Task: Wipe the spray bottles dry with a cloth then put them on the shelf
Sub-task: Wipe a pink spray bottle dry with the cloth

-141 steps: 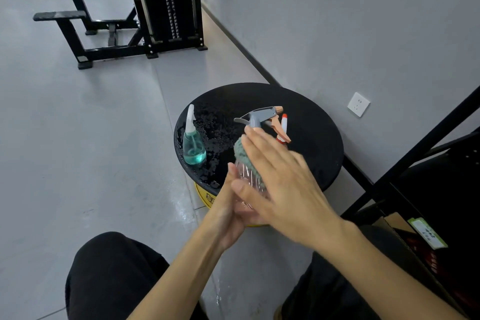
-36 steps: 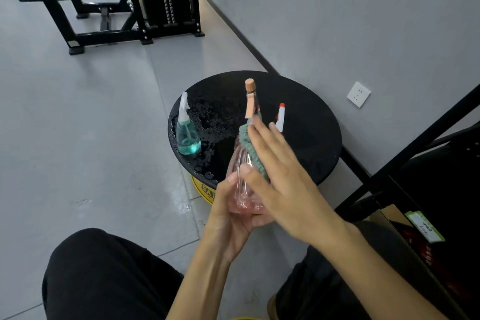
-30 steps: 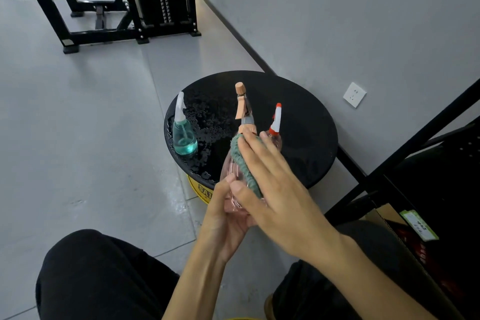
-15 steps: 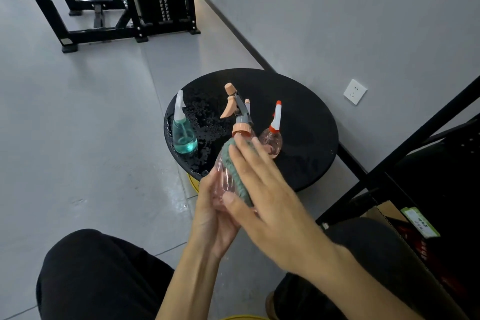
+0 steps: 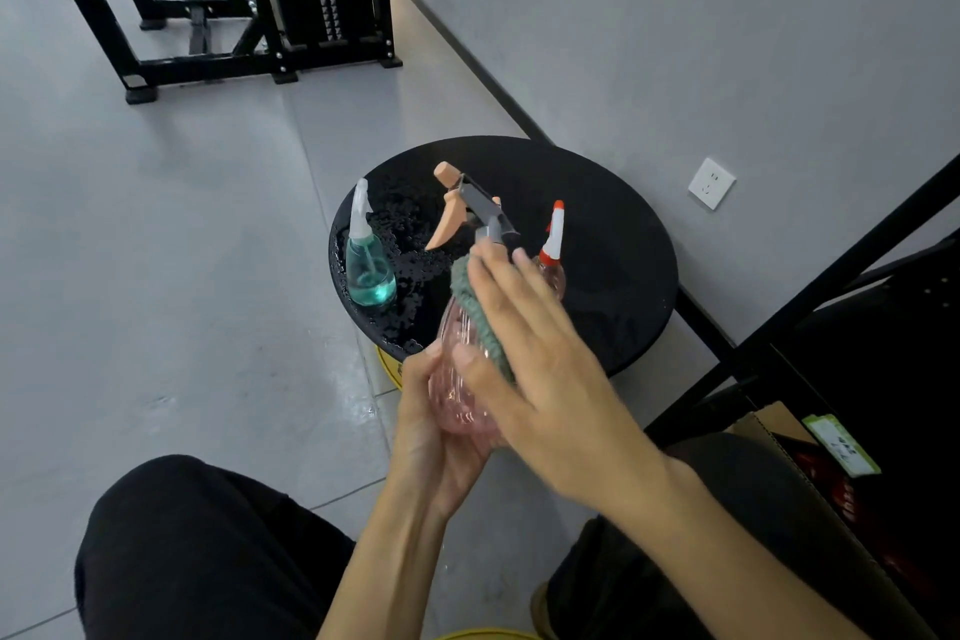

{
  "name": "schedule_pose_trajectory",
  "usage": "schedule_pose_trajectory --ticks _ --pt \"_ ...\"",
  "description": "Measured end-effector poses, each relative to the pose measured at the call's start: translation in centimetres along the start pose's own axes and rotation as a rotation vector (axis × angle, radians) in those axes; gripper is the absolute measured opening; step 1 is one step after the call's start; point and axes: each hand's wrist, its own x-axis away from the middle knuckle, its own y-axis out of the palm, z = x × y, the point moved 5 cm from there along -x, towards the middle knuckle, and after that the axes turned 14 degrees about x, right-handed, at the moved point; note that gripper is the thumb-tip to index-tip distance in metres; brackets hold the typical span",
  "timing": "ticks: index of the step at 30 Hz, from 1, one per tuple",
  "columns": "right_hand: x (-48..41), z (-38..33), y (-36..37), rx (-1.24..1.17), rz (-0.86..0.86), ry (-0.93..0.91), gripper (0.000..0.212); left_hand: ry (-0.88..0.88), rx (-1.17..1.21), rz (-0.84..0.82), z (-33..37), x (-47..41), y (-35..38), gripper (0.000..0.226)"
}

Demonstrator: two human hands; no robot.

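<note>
My left hand [image 5: 434, 437] cups the base of a clear pink spray bottle [image 5: 460, 369] with a grey and orange trigger head, held tilted over the near edge of the round black table [image 5: 613, 244]. My right hand [image 5: 540, 353] presses a green cloth [image 5: 475, 312] flat against the bottle's side. A teal spray bottle [image 5: 368, 265] with a white nozzle stands at the table's wet left side. A small pink bottle [image 5: 553, 250] with a red and white nozzle stands mid-table, behind my fingers. The black shelf frame [image 5: 831, 286] rises at the right.
Water drops cover the table's left half. A yellow base [image 5: 387, 364] shows under the table. A cardboard box [image 5: 810, 437] sits in the shelf's lower right. Black gym equipment [image 5: 260, 5] stands far back on the grey floor. A wall socket [image 5: 710, 183] is behind the table. My dark-trousered knees fill the bottom.
The pink bottle has turned in my left hand, its trigger head swinging leftward. My right hand with the cloth has slid along the bottle's side.
</note>
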Motion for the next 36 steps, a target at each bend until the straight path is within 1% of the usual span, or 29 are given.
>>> schedule_pose_trajectory --ticks 2,4,6,7,8,9,12,13,16,20,23,25,27,29,32,34,36 --pt "0.9 -0.7 0.3 0.019 -0.011 -0.02 0.066 0.034 0.01 -0.043 0.4 0.0 0.1 0.036" --pt "1.0 -0.6 0.3 0.028 -0.005 -0.027 0.065 0.016 0.01 -0.089 0.3 0.1 0.3 0.042" --pt "0.4 0.0 0.2 0.005 0.0 -0.018 0.065 -0.011 -0.005 -0.088 0.1 0.1 0.3 0.036" --pt "-0.1 0.5 0.2 -0.016 -0.005 -0.003 0.066 -0.019 -0.021 -0.088 0.0 0.0 0.3 0.037" --pt "-0.7 1.0 0.1 -0.04 -0.012 0.017 0.067 -0.031 -0.037 -0.095 -0.1 0.1 0.5 0.043" --pt "-1.2 1.6 0.0 -0.063 -0.019 0.041 0.067 -0.036 -0.049 -0.09 -0.3 0.2 0.7 0.048" --pt "-2.0 2.3 -0.4 -0.098 -0.031 0.084 0.062 -0.037 -0.052 -0.011 -0.6 0.3 0.9 0.033" --pt "-1.9 2.1 -0.5 -0.091 -0.034 0.079 0.062 -0.031 -0.045 0.01 -0.7 0.2 0.8 0.036" --pt "-0.4 0.4 -0.2 -0.016 -0.05 0.027 0.065 0.011 0.003 0.039 -0.5 0.1 0.3 0.042" --pt "1.5 -1.2 0.1 0.092 -0.086 -0.033 0.066 0.055 0.026 0.013 0.1 0.2 0.2 0.041" --pt "0.6 -0.9 -0.5 0.169 -0.052 -0.041 0.065 0.009 -0.058 0.019 0.1 0.1 0.2 0.038" --pt "-0.8 0.0 -1.0 0.194 -0.023 -0.014 0.067 -0.048 -0.139 0.04 -0.4 0.1 0.3 0.039" --pt "-1.9 0.7 -1.3 0.191 -0.021 0.018 0.07 -0.086 -0.17 0.061 -0.9 0.2 0.3 0.038" --pt "-1.9 0.6 -1.1 0.219 -0.021 0.009 0.07 -0.093 -0.144 0.067 -1.2 0.2 0.3 0.043" --pt "-0.3 -0.8 -0.7 0.272 -0.008 -0.051 0.066 -0.035 -0.068 0.055 -1.0 0.3 0.2 0.04" --pt "0.8 -1.7 -0.4 0.278 -0.01 -0.102 0.062 0.008 -0.015 0.058 -0.7 0.2 -0.2 0.045" --pt "1.2 -1.9 -0.4 0.266 -0.011 -0.142 0.059 0.009 0.004 0.058 -0.5 0.1 -0.3 0.043"
